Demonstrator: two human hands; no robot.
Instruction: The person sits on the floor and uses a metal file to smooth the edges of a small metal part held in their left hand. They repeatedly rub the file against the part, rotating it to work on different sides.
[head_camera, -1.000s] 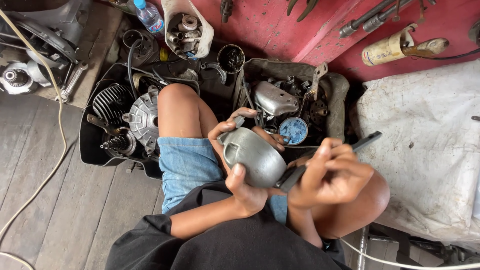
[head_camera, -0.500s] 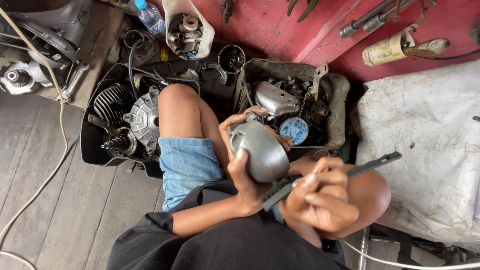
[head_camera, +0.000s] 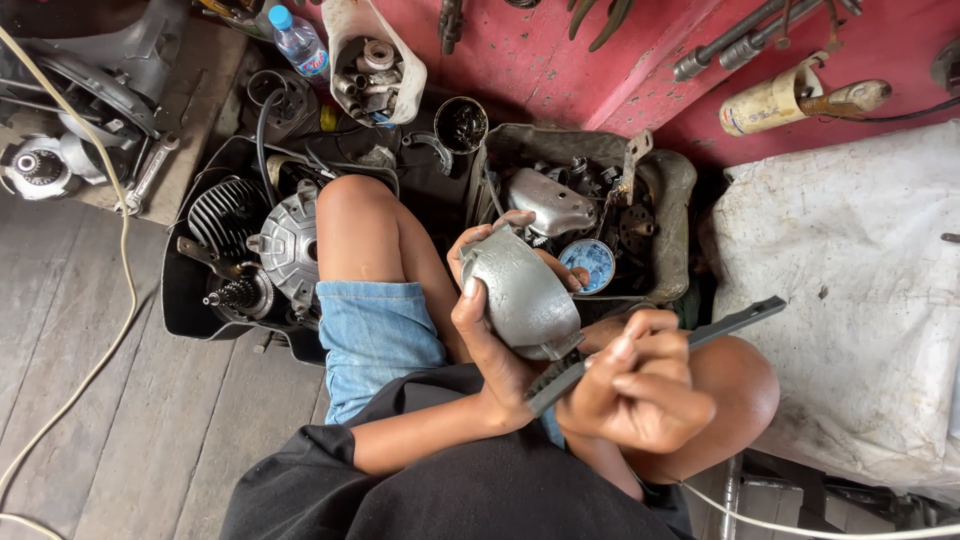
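Head view looks down on a seated person filing a part. Left hand (head_camera: 490, 340) is wrapped around a rounded grey metal cover (head_camera: 520, 295), held up above the lap with fingers curled over its far rim. Right hand (head_camera: 640, 385) is closed on a flat dark file (head_camera: 650, 350) — its near end lies against the cover's lower edge, just beside the left palm. Beyond the left hand sits a tray of engine parts (head_camera: 670, 190). Judging by this, the edge is being dressed; a further stroke would call for a steady cover and a level file — a slip could reach the left palm.
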